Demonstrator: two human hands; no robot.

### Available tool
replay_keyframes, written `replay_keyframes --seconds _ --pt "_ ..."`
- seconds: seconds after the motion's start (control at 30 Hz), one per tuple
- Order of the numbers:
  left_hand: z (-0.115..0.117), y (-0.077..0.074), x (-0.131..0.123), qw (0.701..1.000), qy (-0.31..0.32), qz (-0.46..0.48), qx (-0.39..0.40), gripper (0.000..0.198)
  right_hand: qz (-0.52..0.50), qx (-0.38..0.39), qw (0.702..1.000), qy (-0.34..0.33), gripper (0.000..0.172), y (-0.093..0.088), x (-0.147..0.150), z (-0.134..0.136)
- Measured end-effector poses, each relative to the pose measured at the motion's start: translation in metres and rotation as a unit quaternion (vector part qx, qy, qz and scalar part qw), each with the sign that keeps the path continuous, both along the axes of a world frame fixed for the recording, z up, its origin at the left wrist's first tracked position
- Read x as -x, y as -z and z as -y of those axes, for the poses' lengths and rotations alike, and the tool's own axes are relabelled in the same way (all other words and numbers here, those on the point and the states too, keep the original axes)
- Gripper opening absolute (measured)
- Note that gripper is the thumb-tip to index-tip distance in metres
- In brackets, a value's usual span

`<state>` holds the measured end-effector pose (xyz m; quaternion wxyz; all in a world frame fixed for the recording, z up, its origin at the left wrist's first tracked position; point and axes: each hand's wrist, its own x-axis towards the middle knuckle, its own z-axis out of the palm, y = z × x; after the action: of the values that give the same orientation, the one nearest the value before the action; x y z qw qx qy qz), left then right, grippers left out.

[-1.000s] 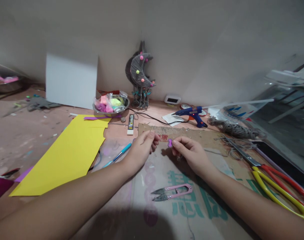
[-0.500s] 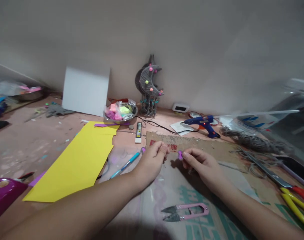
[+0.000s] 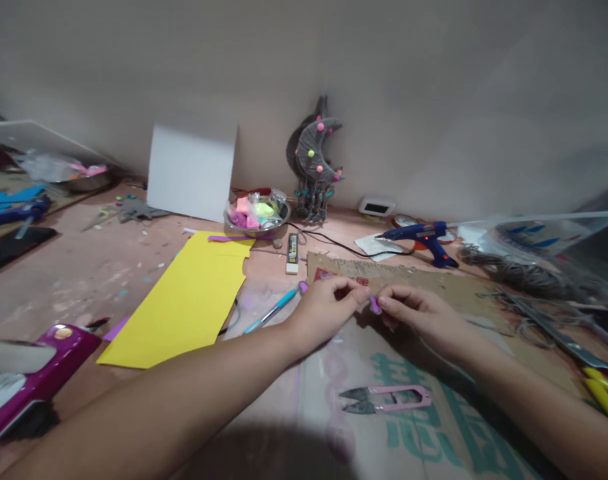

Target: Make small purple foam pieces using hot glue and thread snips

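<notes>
1. Nearest: pink thread snips point(image 3: 387, 399) lie flat on the printed sheet point(image 3: 414, 433), blades pointing left, near side of both hands. A magenta tool point(image 3: 39, 380) sits far left at the near edge.
2. Right hand point(image 3: 417, 313): thumb + forefinger pinched closed on a small purple piece point(image 3: 375, 305), other fingers curled under. The piece sits between the two hands, just over the cardboard point(image 3: 449, 287).
3. Left hand point(image 3: 329, 303): fingers curled, thumb + forefinger tips pressed together right beside the purple piece. Can't tell if anything is in that pinch.
4. Left of the hands: teal pen point(image 3: 277, 308), then a yellow paper sheet point(image 3: 189, 300) flat on the table.
5. Further back: metal bowl point(image 3: 257, 215) w/ coloured bits, blue glue gun point(image 3: 419, 235) to the right.
6. At the wall: grey moon ornament point(image 3: 314, 160), white card point(image 3: 191, 170) leaning left of it.
</notes>
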<state>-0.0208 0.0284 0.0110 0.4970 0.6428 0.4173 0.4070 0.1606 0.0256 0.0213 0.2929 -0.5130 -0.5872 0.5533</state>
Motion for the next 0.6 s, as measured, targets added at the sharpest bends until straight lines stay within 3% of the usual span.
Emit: replay_keyframes --seconds 0.2,0.3,0.37,0.43,0.5,0.6 --pt "0.001 0.000 0.001 1.000 0.021 -0.008 -0.005 0.023 0.042 -0.045 0.998 -0.022 0.036 -0.003 0.001 -0.002" --pt "0.001 0.000 0.001 1.000 0.008 0.003 0.001 0.023 0.067 -0.145 0.985 0.072 0.036 -0.010 0.000 -0.001" --pt "0.000 0.001 0.000 1.000 -0.008 0.012 0.003 0.024 0.105 -0.238 0.955 0.143 0.033 -0.016 -0.003 0.002" --pt "-0.001 0.003 -0.002 1.000 -0.021 0.021 0.009 0.025 0.176 -0.283 0.926 0.175 0.027 -0.020 -0.005 0.008" --pt "-0.003 0.005 -0.002 0.999 -0.030 0.031 0.016 0.026 0.237 -0.256 0.924 0.159 0.027 -0.023 -0.004 0.018" --pt "-0.004 0.007 -0.003 0.998 -0.035 0.045 0.021 0.026 0.214 -0.168 0.959 0.082 0.031 -0.019 0.003 0.030"
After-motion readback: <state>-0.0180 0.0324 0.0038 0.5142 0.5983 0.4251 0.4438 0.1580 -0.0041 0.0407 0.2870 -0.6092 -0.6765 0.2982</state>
